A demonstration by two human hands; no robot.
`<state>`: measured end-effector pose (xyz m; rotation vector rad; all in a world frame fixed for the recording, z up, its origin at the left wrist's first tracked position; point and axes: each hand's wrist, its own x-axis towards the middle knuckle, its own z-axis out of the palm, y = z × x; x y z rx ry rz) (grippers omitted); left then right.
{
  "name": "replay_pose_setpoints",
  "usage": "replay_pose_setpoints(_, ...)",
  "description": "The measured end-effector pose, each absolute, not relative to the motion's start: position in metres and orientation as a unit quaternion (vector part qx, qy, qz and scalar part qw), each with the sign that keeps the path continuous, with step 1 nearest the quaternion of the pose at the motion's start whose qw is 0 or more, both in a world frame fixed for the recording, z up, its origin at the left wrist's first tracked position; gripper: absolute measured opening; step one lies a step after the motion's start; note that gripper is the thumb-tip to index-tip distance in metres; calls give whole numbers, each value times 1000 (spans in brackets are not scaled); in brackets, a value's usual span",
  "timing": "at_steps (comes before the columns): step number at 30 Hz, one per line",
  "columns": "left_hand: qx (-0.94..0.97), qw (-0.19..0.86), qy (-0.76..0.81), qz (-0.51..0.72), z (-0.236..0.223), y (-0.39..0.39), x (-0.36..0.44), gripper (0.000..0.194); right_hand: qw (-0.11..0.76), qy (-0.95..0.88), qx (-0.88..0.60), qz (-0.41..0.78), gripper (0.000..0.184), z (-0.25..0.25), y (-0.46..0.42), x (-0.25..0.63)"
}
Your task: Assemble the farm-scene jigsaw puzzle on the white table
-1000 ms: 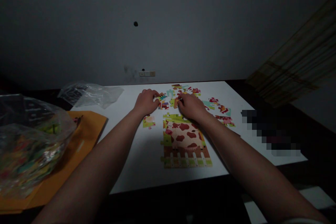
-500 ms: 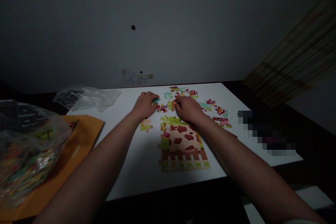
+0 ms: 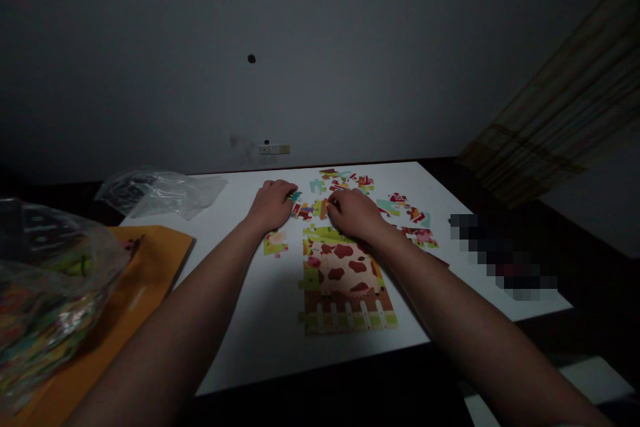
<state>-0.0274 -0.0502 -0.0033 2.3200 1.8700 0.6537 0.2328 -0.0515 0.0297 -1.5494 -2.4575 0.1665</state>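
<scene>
An assembled section of a jigsaw puzzle (image 3: 349,273), showing a spotted cow above a white fence, lies flat on the white table (image 3: 245,340). Beyond its top edge, my left hand (image 3: 273,207) rests with curled fingers closed on a teal puzzle piece (image 3: 296,196), partly hidden under the fingertips. Opposite it, my right hand (image 3: 354,212) pinches the edge of a green and brown puzzle piece (image 3: 319,209). Between the hands lie small joined pieces (image 3: 303,211) with purple and red on them. A piece with a pale round figure (image 3: 275,243) sits below my left wrist.
Loose puzzle pieces (image 3: 399,199) are scattered behind and right of my right hand. At left, a clear bag of colourful pieces (image 3: 55,307) lies on an orange envelope (image 3: 167,247). A crumpled plastic bag (image 3: 170,193) lies at the back left. A wall stands behind the table.
The view has shifted slightly. My right hand and the green and brown piece have moved a little to the left; my left hand stays about where it was.
</scene>
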Motion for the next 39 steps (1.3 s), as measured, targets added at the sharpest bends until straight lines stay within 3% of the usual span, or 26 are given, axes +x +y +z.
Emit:
replay_pose_setpoints(12, 717, 15, 670, 194, 1, -53, -20, 47, 146, -846, -503, 99, 28, 24, -50, 232)
replay_pose_setpoints(21, 735, 36, 635, 235, -3, -49, -24, 41, 331, -761, -401, 387, 27, 8, -36, 234)
replay_pose_setpoints(31, 793, 52, 567, 216, -4, -53, -25, 68, 653, -450, -445, 417, 7, 34, -10, 255)
replay_pose_setpoints(39, 786, 47, 581, 207, -5, -50, -26, 57, 670, -344, -456, 474, 12, 54, 0, 290)
